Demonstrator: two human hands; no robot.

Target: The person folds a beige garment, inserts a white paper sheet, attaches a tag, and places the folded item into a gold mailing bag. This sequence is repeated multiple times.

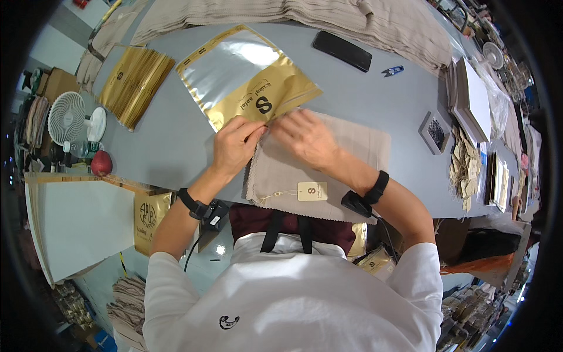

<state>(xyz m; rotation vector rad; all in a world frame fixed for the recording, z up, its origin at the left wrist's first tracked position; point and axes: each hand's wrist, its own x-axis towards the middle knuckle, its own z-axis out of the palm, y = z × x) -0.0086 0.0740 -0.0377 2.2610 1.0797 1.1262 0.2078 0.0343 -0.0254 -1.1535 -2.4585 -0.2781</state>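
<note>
A gold and clear plastic garment bag [237,66] lies slanted on the grey table, its printed end toward me. At its near edge, my left hand [235,143] pinches the plastic between thumb and forefinger. Close beside it, my right hand [303,138] is blurred, fingers curled at the same edge; whether they grip it is unclear. Both hands are over the far left corner of a folded beige cloth [360,136] with zigzag-cut edges. A cream hang tag [312,191] on a string rests on the cloth's near part.
Beige cloth stacks [264,11] line the far side. Gold bags [136,83] are piled left, near a white fan [68,118] and a bottle [83,149]. A phone [342,50], thread snips [393,71], a small tray [435,133] and bunched tags [464,167] lie right.
</note>
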